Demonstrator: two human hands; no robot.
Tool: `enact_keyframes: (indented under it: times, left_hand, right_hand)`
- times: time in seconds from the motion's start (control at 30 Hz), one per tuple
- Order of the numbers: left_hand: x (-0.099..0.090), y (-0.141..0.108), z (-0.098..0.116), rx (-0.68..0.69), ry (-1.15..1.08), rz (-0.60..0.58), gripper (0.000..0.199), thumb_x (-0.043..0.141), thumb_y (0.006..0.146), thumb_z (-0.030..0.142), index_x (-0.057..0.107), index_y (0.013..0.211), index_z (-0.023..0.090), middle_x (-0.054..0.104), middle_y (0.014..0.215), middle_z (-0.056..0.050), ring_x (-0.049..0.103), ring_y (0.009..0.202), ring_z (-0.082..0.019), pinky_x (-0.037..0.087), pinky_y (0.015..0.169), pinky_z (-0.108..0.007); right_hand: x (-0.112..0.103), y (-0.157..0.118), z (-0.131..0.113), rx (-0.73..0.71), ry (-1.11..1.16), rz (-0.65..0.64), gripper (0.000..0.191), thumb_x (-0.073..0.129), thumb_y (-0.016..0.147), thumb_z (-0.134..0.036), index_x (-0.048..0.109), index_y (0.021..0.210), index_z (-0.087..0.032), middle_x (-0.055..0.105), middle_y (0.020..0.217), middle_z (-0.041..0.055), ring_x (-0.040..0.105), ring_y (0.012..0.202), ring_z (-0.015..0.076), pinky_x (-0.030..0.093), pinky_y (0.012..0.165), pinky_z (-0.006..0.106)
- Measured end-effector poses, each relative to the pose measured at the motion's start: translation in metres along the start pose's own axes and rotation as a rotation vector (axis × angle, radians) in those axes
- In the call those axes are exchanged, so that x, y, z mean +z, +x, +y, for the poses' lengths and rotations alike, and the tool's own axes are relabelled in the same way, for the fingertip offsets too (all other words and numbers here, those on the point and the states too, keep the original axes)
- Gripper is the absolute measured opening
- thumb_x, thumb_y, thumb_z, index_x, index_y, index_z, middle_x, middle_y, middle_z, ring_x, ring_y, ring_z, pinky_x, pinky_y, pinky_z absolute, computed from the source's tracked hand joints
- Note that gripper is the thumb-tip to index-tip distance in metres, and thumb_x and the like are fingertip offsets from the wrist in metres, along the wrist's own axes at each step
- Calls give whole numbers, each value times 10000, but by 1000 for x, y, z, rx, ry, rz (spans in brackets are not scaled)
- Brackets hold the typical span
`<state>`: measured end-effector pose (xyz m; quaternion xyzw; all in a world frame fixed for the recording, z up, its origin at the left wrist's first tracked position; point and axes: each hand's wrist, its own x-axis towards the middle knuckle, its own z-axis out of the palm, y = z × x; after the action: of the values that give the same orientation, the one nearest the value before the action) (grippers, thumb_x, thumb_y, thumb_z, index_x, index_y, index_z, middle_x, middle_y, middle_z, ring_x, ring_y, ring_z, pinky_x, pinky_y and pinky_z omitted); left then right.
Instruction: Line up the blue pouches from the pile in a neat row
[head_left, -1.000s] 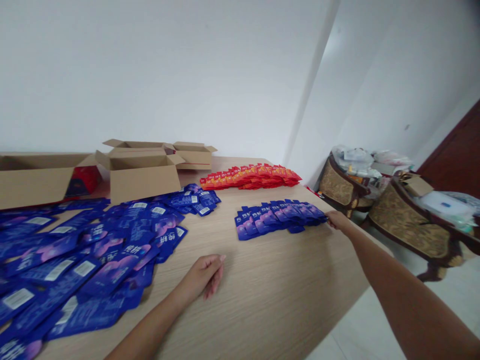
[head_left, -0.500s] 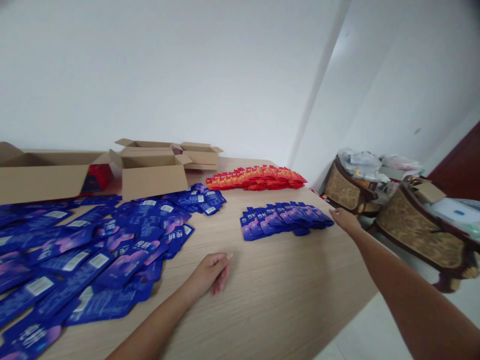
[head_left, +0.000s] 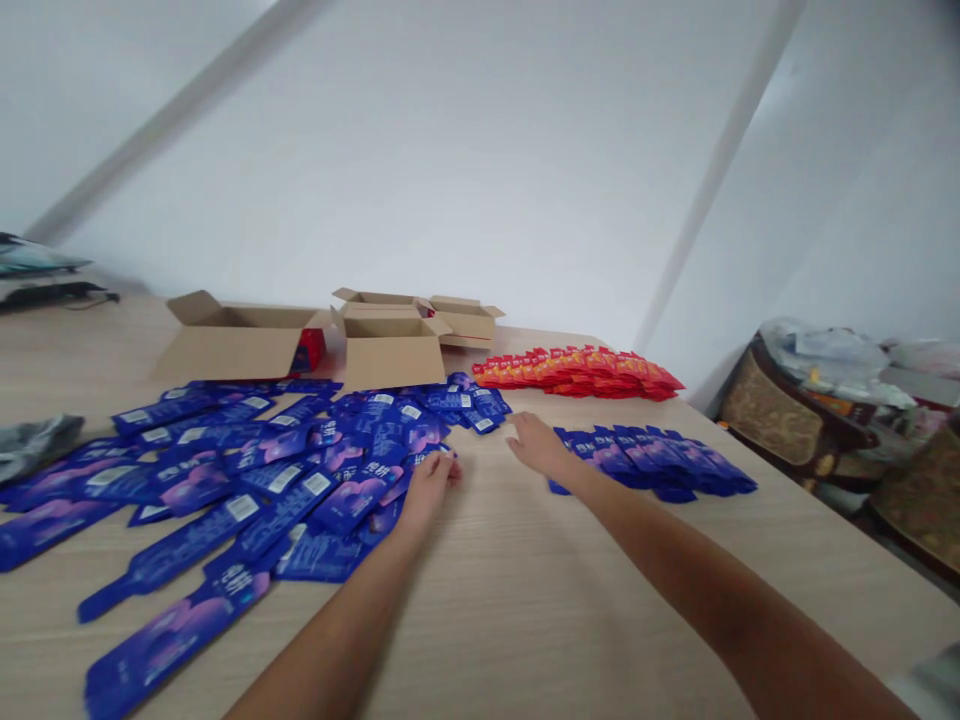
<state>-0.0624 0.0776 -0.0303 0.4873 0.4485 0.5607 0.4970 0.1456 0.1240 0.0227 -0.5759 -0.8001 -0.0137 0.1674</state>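
At the right edge of a loose heap of blue-and-purple sachets, my left hand is closed, its fingertips pinching the edge of one blue sachet. My right hand reaches over the table with its thumb and fingers apart and nothing in them. Behind its wrist lies an overlapping row of blue sachets, laid in a fan; my forearm hides part of the row's left end.
Open cardboard boxes stand behind the heap. A fanned stack of red sachets lies at the back right of the wooden table. A grey plastic bag is at the left. Patterned chairs piled with bags stand beyond the right edge.
My view has turned left. My right hand has left the right end of the blue row and come back leftward. My left hand has moved to the heap and pinched a sachet.
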Motion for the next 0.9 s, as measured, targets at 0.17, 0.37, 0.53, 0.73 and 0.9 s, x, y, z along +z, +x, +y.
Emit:
enact_keyframes:
  times: [0.17, 0.37, 0.53, 0.73, 0.9]
  left_hand:
    - [-1, 1, -9, 45, 2, 7, 420, 551, 710, 583, 523, 663, 167, 592, 676, -24, 581, 662, -156, 487, 670, -291]
    - [-1, -2, -9, 110, 39, 19, 335, 468, 800, 485, 518, 698, 169, 581, 704, -35, 580, 687, -161, 493, 678, -291]
    - [-3, 0, -13, 161, 88, 68, 247, 437, 823, 394, 518, 756, 171, 581, 746, -39, 583, 732, -174, 497, 708, -322]
    - [-4, -3, -13, 356, 279, 134, 329, 473, 689, 88, 552, 994, 182, 571, 1061, -76, 515, 1053, -208, 404, 934, -390]
    - [4, -10, -13, 424, 369, 149, 518, 499, 677, 63, 479, 1176, 204, 491, 1243, -94, 416, 1209, -236, 340, 1012, -431]
  right_hand:
    - [36, 47, -29, 158, 15, -24, 627, 485, 842, -419, 338, 1378, -129, 381, 1368, 190, 354, 1240, 312, 293, 987, 433]
    - [59, 43, -46, 140, -8, -155, 595, 445, 863, -499, 347, 1395, -253, 281, 1464, 118, 235, 1328, 318, 212, 1030, 471]
    - [63, 2, -62, -31, -120, -22, 451, 341, 931, -298, 384, 1377, -246, 405, 1390, 125, 369, 1264, 256, 289, 1011, 406]
    - [39, -53, -60, -150, -104, -33, 475, 323, 908, -157, 383, 1375, -219, 507, 1310, 116, 527, 1127, 214, 394, 939, 327]
    - [23, -82, -49, 3, 464, 182, 387, 286, 913, -189, 540, 1204, -196, 651, 1077, 67, 615, 949, 186, 461, 844, 305]
